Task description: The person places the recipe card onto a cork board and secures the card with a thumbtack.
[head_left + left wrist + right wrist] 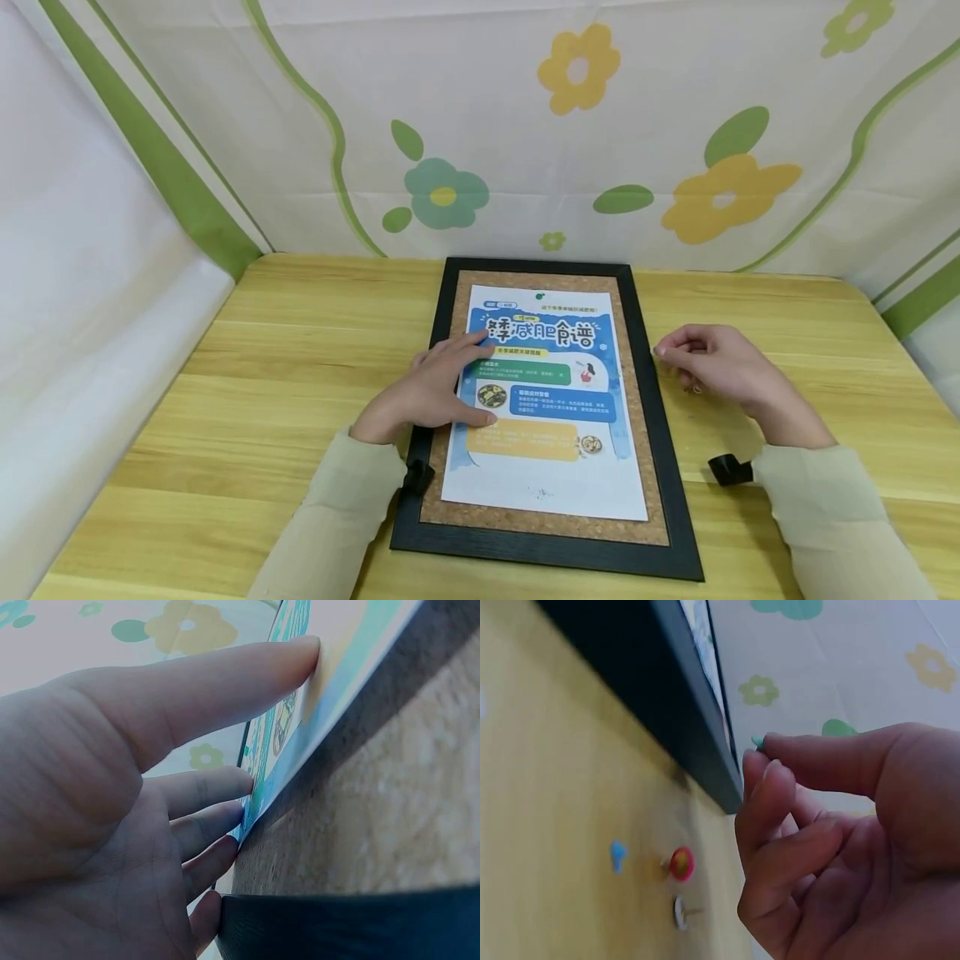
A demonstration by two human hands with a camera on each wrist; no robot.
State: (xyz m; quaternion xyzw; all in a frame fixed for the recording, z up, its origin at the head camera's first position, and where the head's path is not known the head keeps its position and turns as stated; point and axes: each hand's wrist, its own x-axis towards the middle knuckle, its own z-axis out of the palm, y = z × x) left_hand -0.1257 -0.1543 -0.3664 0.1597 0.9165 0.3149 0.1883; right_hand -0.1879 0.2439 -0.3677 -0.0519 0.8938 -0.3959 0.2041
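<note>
A printed poster (555,487) lies on a cork board (660,517) with a black frame (525,550); a green push pin (540,296) sits at the poster's top centre. My left hand (438,379) rests over the poster's left edge, fingers spread and thumb tip on the sheet. In the left wrist view, the paper's edge (330,727) stands slightly off the cork. Just right of the frame, my right hand (708,367) pinches a small green push pin (757,741) between thumb and forefinger, mostly hidden by the fingertips.
On the wooden table (225,417), below the right hand, lie a blue push pin (617,855), a red-rimmed thumbtack (681,864) and a pale thumbtack (680,913). A flower-patterned cloth (510,125) hangs behind the table. Black wrist cameras (729,469) sit at both cuffs.
</note>
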